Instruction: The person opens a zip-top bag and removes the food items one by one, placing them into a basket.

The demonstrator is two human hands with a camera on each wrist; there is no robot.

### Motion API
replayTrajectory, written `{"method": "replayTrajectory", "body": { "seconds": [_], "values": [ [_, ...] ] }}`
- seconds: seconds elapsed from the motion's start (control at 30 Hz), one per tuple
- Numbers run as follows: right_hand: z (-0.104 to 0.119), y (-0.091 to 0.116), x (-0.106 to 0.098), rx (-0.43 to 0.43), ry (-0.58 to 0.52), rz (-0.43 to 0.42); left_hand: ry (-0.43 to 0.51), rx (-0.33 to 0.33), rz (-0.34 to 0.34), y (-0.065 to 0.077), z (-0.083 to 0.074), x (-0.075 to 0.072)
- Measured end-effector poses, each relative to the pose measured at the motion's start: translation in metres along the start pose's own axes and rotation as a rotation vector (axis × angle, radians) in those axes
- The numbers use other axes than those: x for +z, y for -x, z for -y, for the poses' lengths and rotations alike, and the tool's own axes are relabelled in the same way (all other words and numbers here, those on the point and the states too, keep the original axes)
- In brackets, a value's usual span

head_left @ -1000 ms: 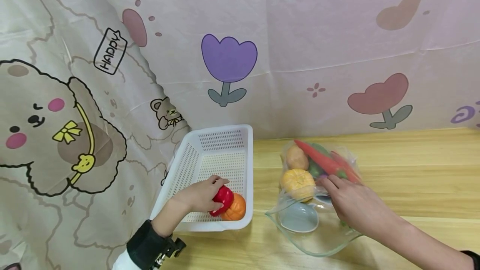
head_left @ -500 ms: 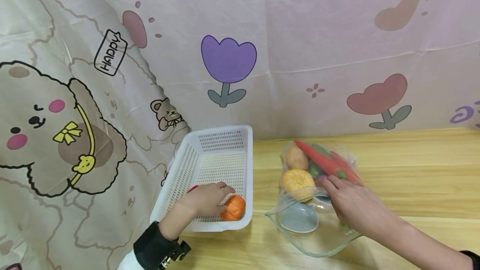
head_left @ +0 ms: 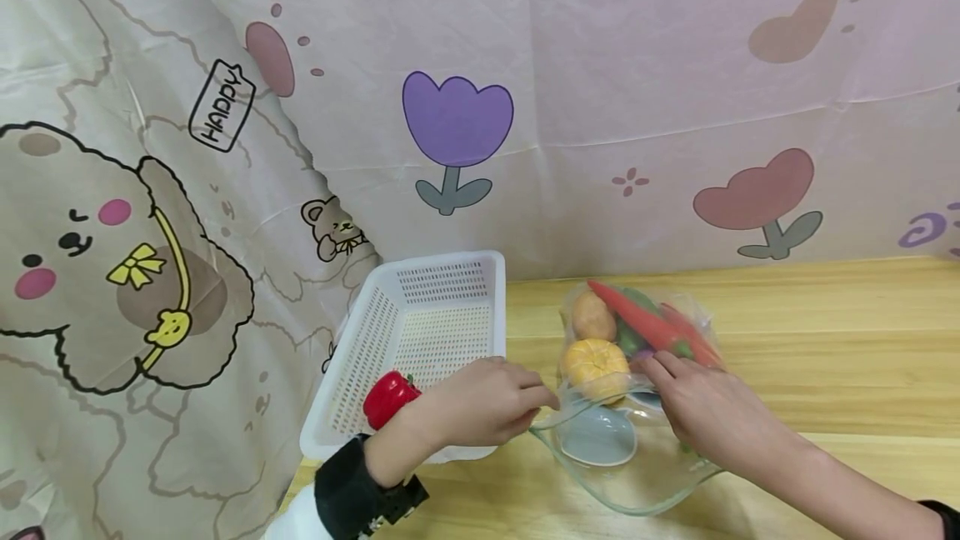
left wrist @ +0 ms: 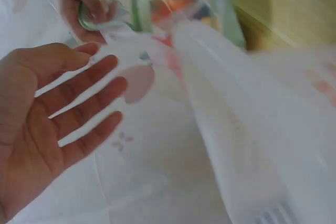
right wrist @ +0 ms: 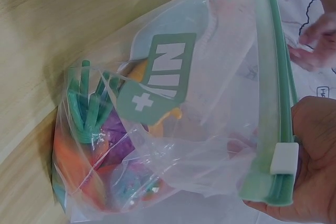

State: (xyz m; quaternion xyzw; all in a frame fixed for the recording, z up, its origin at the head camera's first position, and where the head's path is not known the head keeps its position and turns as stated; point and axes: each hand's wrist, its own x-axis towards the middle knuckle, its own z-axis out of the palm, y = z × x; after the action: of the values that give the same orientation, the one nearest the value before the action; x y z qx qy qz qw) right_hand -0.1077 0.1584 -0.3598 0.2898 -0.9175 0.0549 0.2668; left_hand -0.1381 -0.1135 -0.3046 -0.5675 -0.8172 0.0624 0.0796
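Observation:
My left hand (head_left: 487,402) is over the right wall of the white plastic basket (head_left: 427,332), fingertips right at the mouth of the clear zip bag (head_left: 633,512). In the left wrist view its fingers are spread and nothing lies in them. A red bell pepper (head_left: 390,398) sits in the basket; the orange pumpkin there is hidden behind my left hand in the head view. My right hand (head_left: 712,407) grips the bag by its green zip edge, near the white slider (right wrist: 284,158). Inside the bag are a yellow pumpkin (head_left: 596,365), red chili peppers (head_left: 637,315) and a brown rounded piece (head_left: 593,317).
The bag lies on a wooden table (head_left: 847,332), right of the basket. Behind stands a printed cloth (head_left: 585,90) that also covers the left side. A pale blue-grey oval (head_left: 598,436) shows on the bag near its mouth.
My left hand let the red bell pepper go farther left in the basket, passed over the orange pumpkin and moved right to the bag's mouth. The right hand and bag stayed put.

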Motion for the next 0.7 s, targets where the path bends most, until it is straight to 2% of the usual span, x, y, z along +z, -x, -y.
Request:
{"method": "replayTrajectory", "body": {
  "seconds": [0.17,0.23,0.3,0.4,0.53,0.63,0.7],
  "values": [
    [0.001,0.0,-0.002,0.015,-0.007,0.035,-0.027,0.141,-0.134,-0.023,-0.011,-0.004],
    [0.001,0.0,-0.002,0.021,-0.011,0.038,-0.033,0.182,-0.158,-0.031,-0.016,-0.006],
    [0.001,0.0,-0.003,0.025,-0.016,0.038,-0.031,0.215,-0.153,-0.038,-0.022,-0.006],
    [0.001,0.001,-0.003,0.034,-0.021,0.035,-0.035,0.266,-0.082,-0.05,-0.032,-0.006],
    [0.001,0.002,-0.003,0.031,-0.028,0.034,-0.054,0.331,0.064,-0.064,-0.045,-0.001],
    [0.0,0.001,-0.003,0.015,-0.034,0.023,-0.059,0.325,0.164,-0.073,-0.053,0.006],
    [0.0,0.001,-0.002,0.005,-0.035,0.015,-0.069,0.273,0.229,-0.079,-0.057,0.011]
  ]
}}
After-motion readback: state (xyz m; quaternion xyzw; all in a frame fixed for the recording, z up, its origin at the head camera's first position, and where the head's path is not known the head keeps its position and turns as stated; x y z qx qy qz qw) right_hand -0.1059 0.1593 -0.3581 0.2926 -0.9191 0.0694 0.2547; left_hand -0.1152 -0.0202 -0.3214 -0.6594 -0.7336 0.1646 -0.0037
